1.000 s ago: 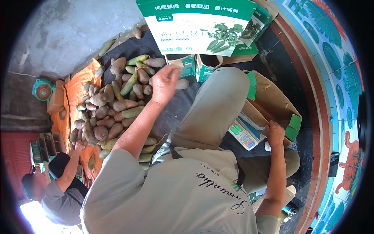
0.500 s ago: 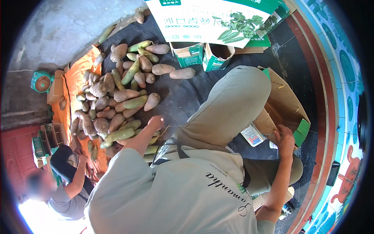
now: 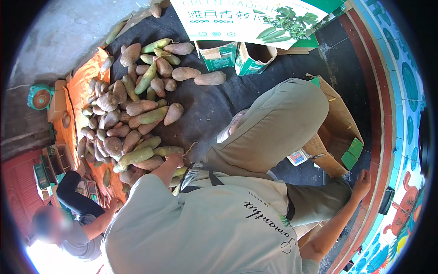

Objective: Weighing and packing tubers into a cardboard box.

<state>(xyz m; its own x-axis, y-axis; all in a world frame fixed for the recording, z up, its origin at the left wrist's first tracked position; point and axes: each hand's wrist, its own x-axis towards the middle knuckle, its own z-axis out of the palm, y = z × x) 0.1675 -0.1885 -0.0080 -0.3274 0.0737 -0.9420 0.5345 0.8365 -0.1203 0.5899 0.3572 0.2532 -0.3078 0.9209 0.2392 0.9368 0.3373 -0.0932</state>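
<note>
My left hand point(image 3: 174, 160) is down at the near right side of the heap, against the root end of a long green radish point(image 3: 168, 150) with a thin curling root. Its fingers are mostly hidden, so its grip cannot be made out. Out to the right, beyond my bent knee, my right hand point(image 3: 362, 183) hangs with curled fingers and nothing visible in them. Nearest to it is an open cardboard box point(image 3: 340, 132) with a green flap. Dusty brown, soil-coated radishes point(image 3: 141, 107) lie piled among green ones.
Two small green-and-white boxes point(image 3: 218, 57) stand open below a large printed carton point(image 3: 242, 20). A small scale point(image 3: 299, 157) with coloured keys sits by my leg. Another person point(image 3: 82, 228) works at the lower left. A brick-red ledge point(image 3: 382, 114) borders the dark ground cloth on the right.
My left hand has lowered toward the green radish with the root. My right hand has left the open box's edge and moved outward and down. The other person's arm has shifted.
</note>
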